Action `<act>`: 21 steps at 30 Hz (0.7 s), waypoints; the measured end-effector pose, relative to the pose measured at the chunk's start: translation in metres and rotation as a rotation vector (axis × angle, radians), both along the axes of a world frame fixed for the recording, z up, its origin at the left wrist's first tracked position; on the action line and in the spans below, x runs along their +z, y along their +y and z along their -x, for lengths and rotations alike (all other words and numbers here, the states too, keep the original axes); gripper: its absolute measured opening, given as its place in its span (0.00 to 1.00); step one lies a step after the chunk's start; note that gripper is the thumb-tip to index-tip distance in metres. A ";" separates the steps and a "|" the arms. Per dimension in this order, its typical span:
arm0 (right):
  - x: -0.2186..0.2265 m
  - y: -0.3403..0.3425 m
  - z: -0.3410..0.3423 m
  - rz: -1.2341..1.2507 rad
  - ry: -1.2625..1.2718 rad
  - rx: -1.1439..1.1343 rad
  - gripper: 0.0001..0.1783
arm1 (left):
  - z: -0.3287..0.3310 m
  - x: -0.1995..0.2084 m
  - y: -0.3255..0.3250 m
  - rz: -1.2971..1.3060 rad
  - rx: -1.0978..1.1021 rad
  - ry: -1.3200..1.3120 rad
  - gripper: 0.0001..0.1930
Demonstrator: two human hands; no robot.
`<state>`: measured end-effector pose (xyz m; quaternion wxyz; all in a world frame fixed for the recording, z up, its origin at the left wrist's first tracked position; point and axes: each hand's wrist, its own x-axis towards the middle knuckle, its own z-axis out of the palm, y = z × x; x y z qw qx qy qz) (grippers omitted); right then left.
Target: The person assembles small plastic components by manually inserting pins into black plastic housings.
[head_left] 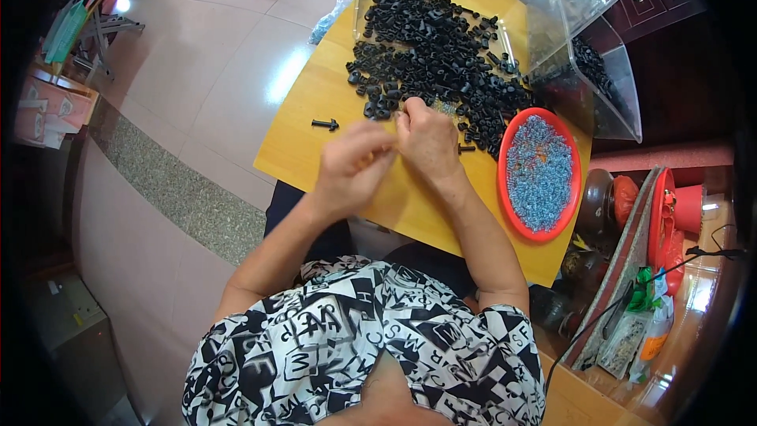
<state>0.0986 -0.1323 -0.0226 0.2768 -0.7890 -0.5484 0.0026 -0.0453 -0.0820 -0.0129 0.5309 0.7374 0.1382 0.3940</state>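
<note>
A large pile of small black plastic parts (430,43) spreads over the yellow tabletop (300,154). At its near edge my right hand (430,138) is closed, thumb and fingers pinched together; anything between them is hidden. Just left of it, my left hand (353,164) is raised over the table's front part with curled fingers, slightly blurred; I cannot make out what it holds. A single black stemmed piece (325,125) lies apart on the left, and another small black piece (467,147) lies by my right wrist. A red oval tray (505,197) of small bluish-silver metal pieces (540,177) stands right of my right forearm.
Clear plastic bins (623,106), one holding black parts, stand at the right back. A clear strip (505,38) lies beside the pile. Jars (595,197), a red container (688,207) and a bottle (653,339) crowd the right side. A folding stand (102,35) is far left.
</note>
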 end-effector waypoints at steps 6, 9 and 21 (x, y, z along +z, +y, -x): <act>0.007 -0.007 0.001 0.019 0.030 -0.061 0.05 | -0.026 0.011 0.045 -0.638 0.188 0.202 0.10; 0.009 -0.017 -0.006 -0.064 0.152 -0.070 0.05 | -0.039 0.007 0.047 -0.786 0.158 0.365 0.08; 0.029 -0.030 -0.029 -0.200 0.817 -0.039 0.06 | -0.062 0.000 0.047 -0.878 0.130 0.356 0.07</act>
